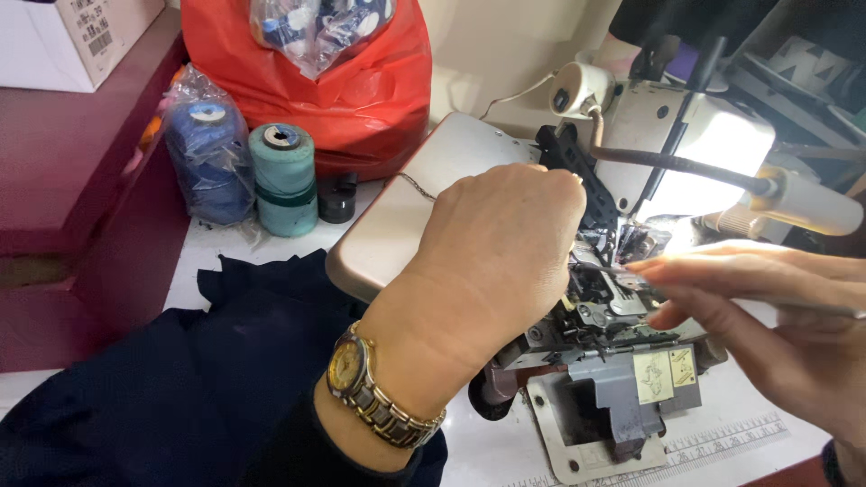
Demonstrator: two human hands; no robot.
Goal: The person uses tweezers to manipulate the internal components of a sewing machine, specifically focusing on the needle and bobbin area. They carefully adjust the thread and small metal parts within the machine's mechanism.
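My left hand (492,261), with a gold wristwatch (374,388) on its wrist, is closed in front of the needle area of a beige overlock sewing machine (424,203); what its fingertips pinch is hidden. My right hand (776,316) comes in from the right and holds thin metal tweezers (622,271), their tips pointing left into the machine's black and metal looper parts (600,302). The machine's lower front cover (622,406) hangs open. A lamp on the machine lights the area brightly.
Dark navy fabric (180,379) lies at lower left on the white table. A teal thread cone (282,178) and a bagged blue thread cone (209,158) stand at the back beside a red plastic bag (361,90). A cardboard box (68,36) sits on a maroon ledge.
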